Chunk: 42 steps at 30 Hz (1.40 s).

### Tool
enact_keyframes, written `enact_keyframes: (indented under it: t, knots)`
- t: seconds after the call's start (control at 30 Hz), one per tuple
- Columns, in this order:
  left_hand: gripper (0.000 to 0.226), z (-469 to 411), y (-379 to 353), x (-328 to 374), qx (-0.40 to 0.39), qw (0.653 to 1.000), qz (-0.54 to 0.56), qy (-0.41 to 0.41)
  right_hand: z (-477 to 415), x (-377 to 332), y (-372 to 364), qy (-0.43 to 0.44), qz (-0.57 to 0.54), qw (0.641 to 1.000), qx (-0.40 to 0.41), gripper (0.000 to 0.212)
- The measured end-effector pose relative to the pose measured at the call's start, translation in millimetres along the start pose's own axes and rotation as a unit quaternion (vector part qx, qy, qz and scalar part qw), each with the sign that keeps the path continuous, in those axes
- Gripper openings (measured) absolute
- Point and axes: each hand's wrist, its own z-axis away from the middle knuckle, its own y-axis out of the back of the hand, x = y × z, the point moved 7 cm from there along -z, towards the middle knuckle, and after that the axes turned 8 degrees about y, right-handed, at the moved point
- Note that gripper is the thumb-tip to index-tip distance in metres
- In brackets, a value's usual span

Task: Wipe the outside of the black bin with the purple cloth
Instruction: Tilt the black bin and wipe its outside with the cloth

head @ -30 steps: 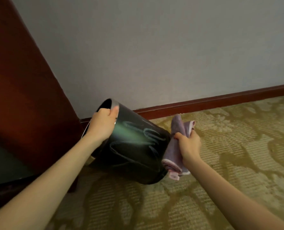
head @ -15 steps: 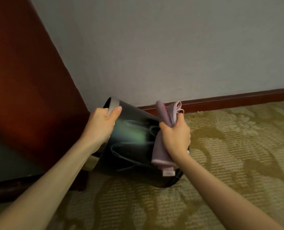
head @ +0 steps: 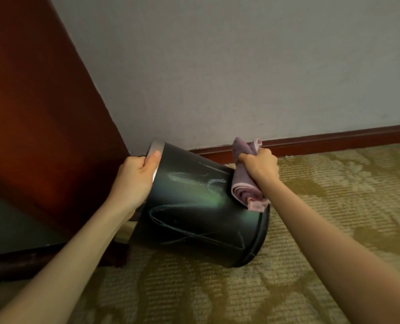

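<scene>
Bin [head: 194, 213] tipped, rim up-left, base down-right; cloth [head: 245, 185] at base.

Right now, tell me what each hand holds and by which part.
The left hand has its grip on the black bin at its rim. The right hand clutches the purple cloth around its bunched middle, against the bin's side.

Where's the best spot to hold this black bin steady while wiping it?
Grip the black bin at its open rim, from the left, as the left hand does: tipped sideways, the rim gives an edge to hook, leaving the wall free.
</scene>
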Motion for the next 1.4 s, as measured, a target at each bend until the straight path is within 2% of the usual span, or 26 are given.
enact_keyframes:
  t: [0.07,0.17,0.3,0.4,0.5,0.67,0.87,1.03,1.2,1.4]
  knots:
    - [0.058,0,-3,1,-0.009,1.0,-0.003,-0.008,7,-12,-3,0.036,0.053,0.998,-0.004,0.045]
    - [0.06,-1,-2,0,-0.012,1.0,0.006,-0.016,26,-23,0,0.069,0.051,0.996,0.007,0.037]
    - [0.061,-8,0,-5,-0.015,1.0,-0.01,-0.004,70,-27,7,0.089,-0.005,0.992,0.085,0.025]
    - [0.062,-11,-3,3,-0.016,1.0,-0.026,-0.007,105,-29,4,0.107,-0.057,0.984,0.129,0.027]
    - [0.059,-10,-8,15,-0.016,0.999,-0.036,-0.016,132,-34,-5,0.141,-0.084,0.978,0.132,0.031]
    - [0.05,1,-10,29,-0.018,0.998,-0.03,-0.053,131,-42,-3,0.183,-0.054,0.974,0.123,0.027]
    - [0.059,12,-13,31,-0.04,0.997,-0.009,-0.059,80,-48,4,0.118,-0.04,0.989,0.079,0.023]
    - [0.062,17,-17,32,-0.064,0.995,-0.001,-0.081,38,-45,-1,0.072,0.002,0.997,0.006,0.041]
    - [0.061,20,-17,30,-0.074,0.994,0.005,-0.081,17,-41,-7,0.04,-0.012,0.998,-0.05,0.039]
    - [0.06,19,-15,32,-0.034,0.997,-0.018,-0.06,30,-44,-3,0.077,0.026,0.997,0.006,0.042]
